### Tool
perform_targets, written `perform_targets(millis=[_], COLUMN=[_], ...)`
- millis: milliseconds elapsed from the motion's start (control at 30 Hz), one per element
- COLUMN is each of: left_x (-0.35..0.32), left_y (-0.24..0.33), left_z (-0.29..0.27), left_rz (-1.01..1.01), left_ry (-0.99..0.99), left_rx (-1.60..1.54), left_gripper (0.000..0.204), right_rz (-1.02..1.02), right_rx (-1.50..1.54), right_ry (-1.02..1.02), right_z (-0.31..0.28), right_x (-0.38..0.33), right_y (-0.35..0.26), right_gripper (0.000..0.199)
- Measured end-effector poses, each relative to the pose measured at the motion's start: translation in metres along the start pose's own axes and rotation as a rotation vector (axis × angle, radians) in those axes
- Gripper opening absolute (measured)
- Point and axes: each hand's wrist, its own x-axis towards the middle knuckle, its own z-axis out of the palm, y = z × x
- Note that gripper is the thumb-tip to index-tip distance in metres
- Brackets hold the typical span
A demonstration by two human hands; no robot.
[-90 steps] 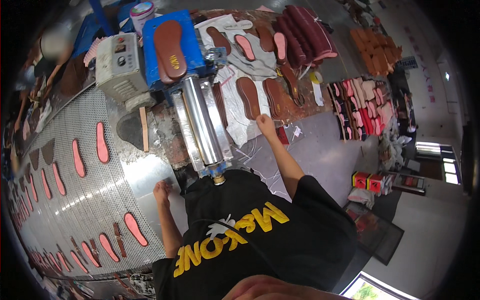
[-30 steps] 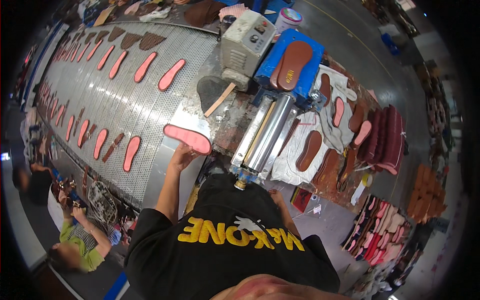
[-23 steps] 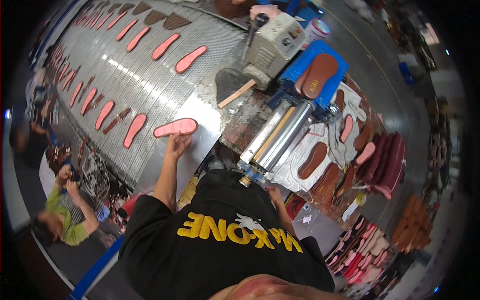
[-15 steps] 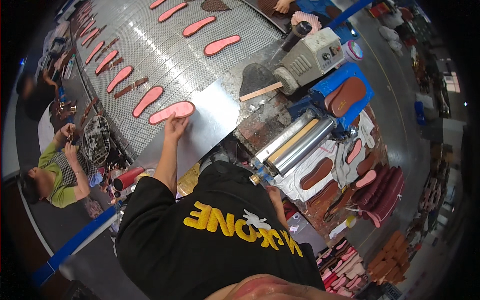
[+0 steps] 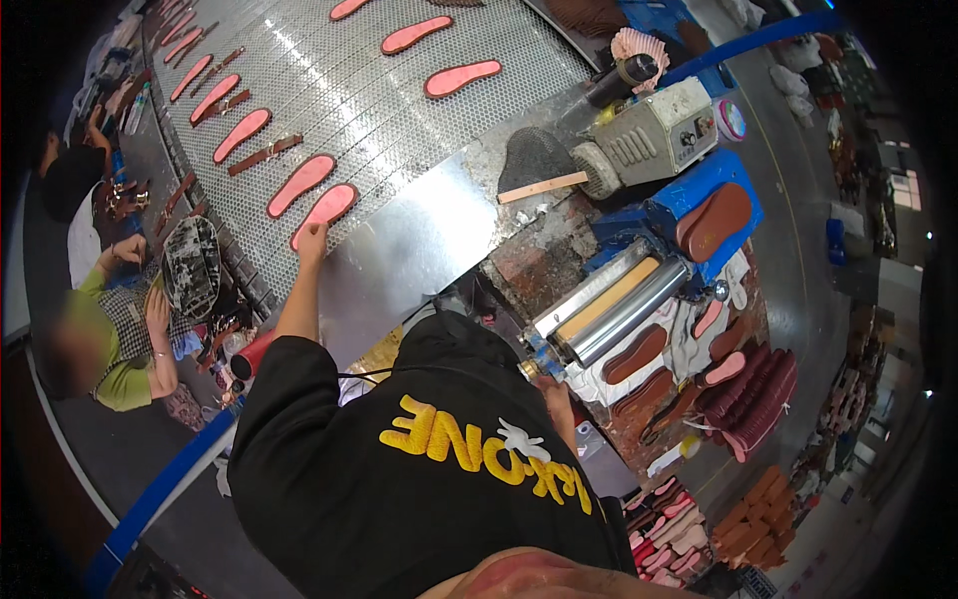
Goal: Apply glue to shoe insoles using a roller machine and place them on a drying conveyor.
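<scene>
With fingers pinched at the near end of a pink insole with a brown edge (image 5: 331, 205), my left hand (image 5: 312, 242) is at the edge of the mesh conveyor belt (image 5: 384, 130). The insole lies slanted on the mesh. Close beside it rests another pink insole (image 5: 301, 186). Low by the brass-coloured end of the roller machine (image 5: 629, 314) is my right hand (image 5: 555, 401). Its fingers are mostly hidden, so what they do does not show. A bare metal plate (image 5: 424, 225) lies between the belt and my body.
More pink insoles and brown straps (image 5: 264, 154) lie on the belt. A grey motor (image 5: 654, 130) and brown soles (image 5: 714, 220) on a blue housing stand to the right. Stacked maroon pieces (image 5: 743, 399) lie at the table's edge. A co-worker in green (image 5: 125, 384) is at the left.
My left hand has moved left, and the insole under it now lies steeper and nearer its neighbour on the mesh. The whole view has shifted slightly. My right hand stays by the roller.
</scene>
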Motion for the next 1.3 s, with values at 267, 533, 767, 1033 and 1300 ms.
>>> perform_targets(millis=[267, 533, 767, 1033, 1300], left_x=[0.069, 0.029, -0.017, -0.023, -0.016], left_y=[0.004, 0.035, 0.03, 0.012, 0.005], left_z=[-0.013, -0.003, 0.015, 0.031, 0.038], left_rz=[0.32, 0.312, 0.339, 0.467, 0.419], left_ry=[-0.087, -0.01, -0.035, -0.154, -0.312], left_rx=[0.547, 0.775, 0.725, 0.575, 0.597], left_gripper=[0.047, 0.053, 0.048, 0.041, 0.04], right_rz=[-0.154, -0.992, -0.482, -0.542, -1.08], right_rx=[-0.669, -0.642, -0.945, -0.862, -0.554], right_ry=[0.099, 1.135, 1.037, 1.121, 1.062], right_z=[-0.121, -0.067, -0.026, -0.055, -0.111], right_x=[-0.124, -0.17, -0.106, -0.12, -0.161], right_y=[-0.174, -0.414, -0.476, -0.472, -0.334], right_gripper=[0.024, 0.035, 0.083, 0.068, 0.041])
